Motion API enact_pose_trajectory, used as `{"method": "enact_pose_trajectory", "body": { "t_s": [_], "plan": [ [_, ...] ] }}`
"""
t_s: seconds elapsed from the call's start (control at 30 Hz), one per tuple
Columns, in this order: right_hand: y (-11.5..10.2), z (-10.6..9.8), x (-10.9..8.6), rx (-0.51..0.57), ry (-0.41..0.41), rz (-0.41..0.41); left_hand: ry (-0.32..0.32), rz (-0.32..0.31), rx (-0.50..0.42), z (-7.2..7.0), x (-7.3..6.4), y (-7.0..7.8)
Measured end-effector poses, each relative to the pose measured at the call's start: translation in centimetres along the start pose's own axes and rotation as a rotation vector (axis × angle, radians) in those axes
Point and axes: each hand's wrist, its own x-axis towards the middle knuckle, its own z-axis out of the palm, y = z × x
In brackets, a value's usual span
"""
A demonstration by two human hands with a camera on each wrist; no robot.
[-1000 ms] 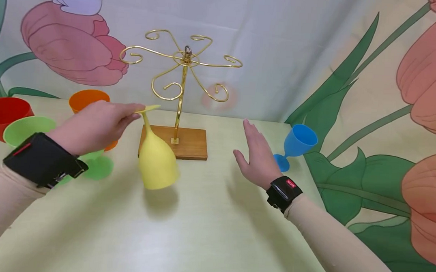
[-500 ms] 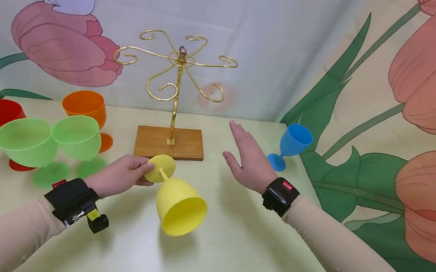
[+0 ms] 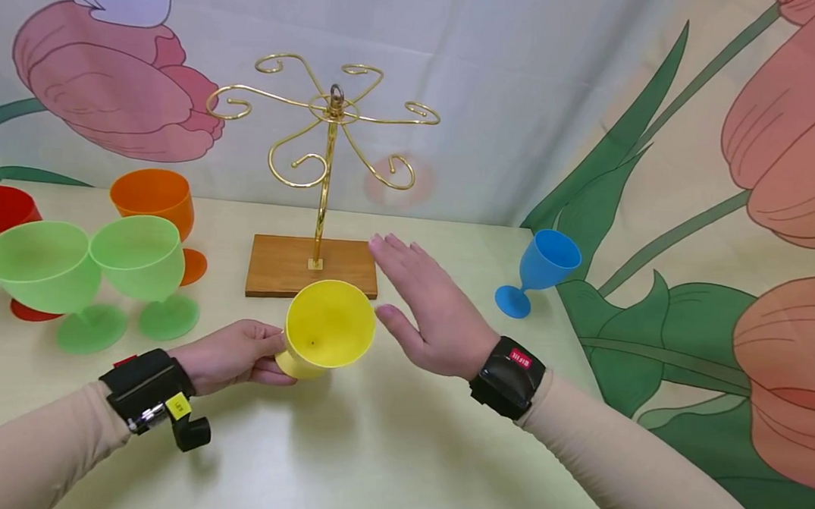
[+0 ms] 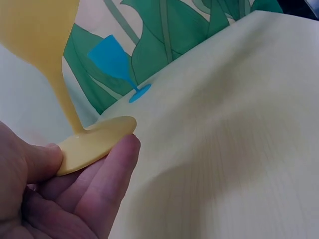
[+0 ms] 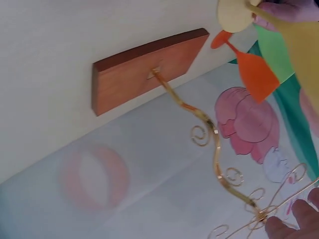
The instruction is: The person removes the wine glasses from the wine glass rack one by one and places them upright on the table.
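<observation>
My left hand pinches the round foot of a yellow goblet and holds it above the table, bowl upward, its open mouth facing me in the head view. The left wrist view shows the thumb on top of the foot and fingers beneath it. To the goblet's right, my right hand hovers with fingers extended, holding nothing; its thumb tip is near the rim, and whether they touch I cannot tell. Behind both stands a gold rack with curled arms on a wooden base.
Two light green goblets, an orange goblet and a red goblet stand at the left. A blue goblet stands near the table's right edge. Flower-printed cloth hangs behind and along the right.
My left hand has turned the yellow goblet from mouth-down to bowl-up, lowering its grip and moving it from beside the rack's base to in front. My right hand has shifted left toward it.
</observation>
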Motion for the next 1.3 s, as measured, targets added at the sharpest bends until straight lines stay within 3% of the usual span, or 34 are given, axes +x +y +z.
{"method": "enact_pose_trajectory", "body": {
  "t_s": [0.27, 0.57, 0.73, 1.07, 1.2, 1.3],
  "plan": [
    [-2.0, 0.5, 1.4, -0.031, -0.002, -0.225, 0.008, -0.028, 0.013, 0.0, -0.1, 0.4],
    [-3.3, 1.0, 1.7, -0.108, 0.029, -0.375, -0.021, -0.001, -0.037, -0.5, -0.3, 0.4],
    [-3.4, 1.4, 1.8, -0.173, 0.049, -0.389, -0.02, -0.007, -0.074, -0.4, -0.5, 0.5],
    [-3.4, 1.6, 1.9, -0.222, 0.085, -0.327, 0.018, -0.034, -0.082, 0.0, -1.0, 0.5],
    [-3.3, 1.3, 1.9, -0.204, 0.075, -0.281, 0.042, 0.003, -0.025, 0.1, -1.0, 0.6],
    [-2.7, 0.8, 2.0, -0.212, 0.067, -0.224, 0.091, 0.057, 0.086, 0.4, -0.9, 1.1]
  ]
}}
